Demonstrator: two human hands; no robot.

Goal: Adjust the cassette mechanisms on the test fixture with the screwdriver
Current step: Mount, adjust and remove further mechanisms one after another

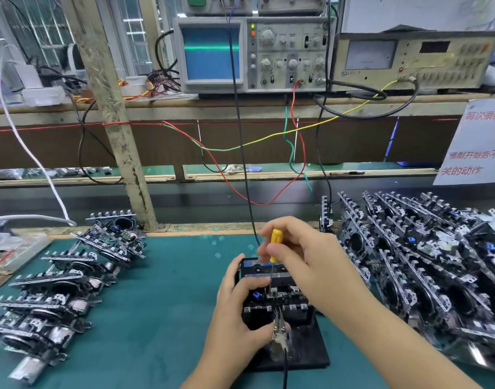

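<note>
head view: the job looks mid-run, judging by the layout. 1 cassette mechanism [277, 293] sits clamped on the black test fixture [305, 349] at about 6 o'clock on the green worktop [170, 304]. the right hand [299, 256] pinches the screwdriver [275, 245] by its yellow plastic handle, fingers curled round it, and the thin steel shaft runs down to the top edge of the mechanism, so an adjustment seems to be in hand now. whether the tip is seated in a screw is too small to tell. the left hand [235, 310] grips the left side of the mechanism, thumb across its face and fingers curled behind, steadying it. a metal alligator clip [280, 332] on a black lead bites the lower edge of the unit.

at 9 o'clock lies a row of mechanisms [58, 287], laid flat in an overlapping line; at 3 o'clock a denser stack of mechanisms [426, 265] stands on edge. which group is done and which waits cannot be told, but many units plainly remain either way.

the mechanisms are stamped bright metal plates with black plastic parts, small blue pieces and round silvery motor cans, all sharp-edged and toothed along 1 side. the mat is matt and soft-looking. at 12 o'clock an oscilloscope [212, 51] in a beige case shows a flat green trace on a blue screen, with red, green and yellow wires [268, 141] drooping toward the fixture.
</note>
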